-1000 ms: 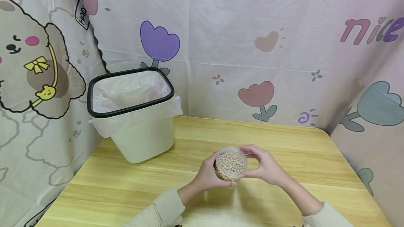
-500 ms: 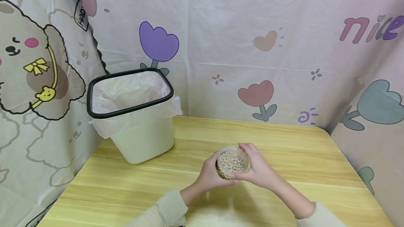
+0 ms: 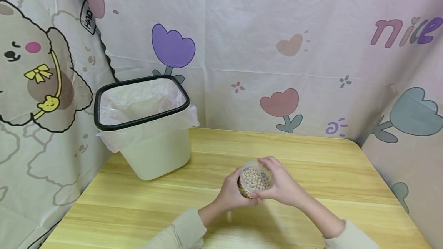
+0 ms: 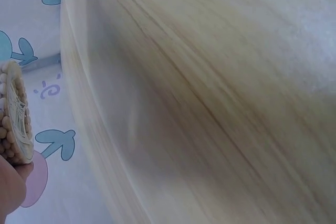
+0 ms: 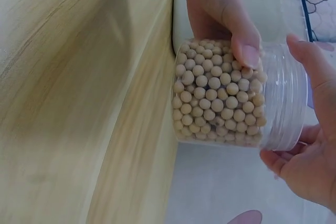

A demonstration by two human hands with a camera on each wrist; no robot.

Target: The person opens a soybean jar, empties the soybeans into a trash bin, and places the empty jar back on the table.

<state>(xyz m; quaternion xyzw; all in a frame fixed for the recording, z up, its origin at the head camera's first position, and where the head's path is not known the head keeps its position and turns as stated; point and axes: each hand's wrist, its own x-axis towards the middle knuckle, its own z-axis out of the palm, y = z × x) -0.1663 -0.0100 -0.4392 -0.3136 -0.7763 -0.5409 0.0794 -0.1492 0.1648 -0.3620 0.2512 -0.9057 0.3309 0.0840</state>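
A clear plastic jar [image 3: 256, 180] filled with small round beige balls is held up over the front of the table. My left hand [image 3: 231, 191] grips its body from the left; the right wrist view shows that thumb lying along the jar wall [image 5: 218, 98]. My right hand [image 3: 285, 185] spans the wide top end, thumb on the near side and fingers on the far side. The right wrist view has this hand [image 5: 312, 171] around the clear, ridged top above the balls. Only the jar's base [image 4: 16, 114] and part of a hand [image 4: 10, 187] show in the left wrist view.
A cream waste bin [image 3: 159, 149] with a black rim and a plastic liner stands on the wooden table [image 3: 311, 164] at the back left. A printed curtain [image 3: 242, 49] hangs behind the table and along both sides.
My right hand has moved left and now wraps farther over the jar's top. The jar has shifted slightly right, still in my left hand. The bin stays put.
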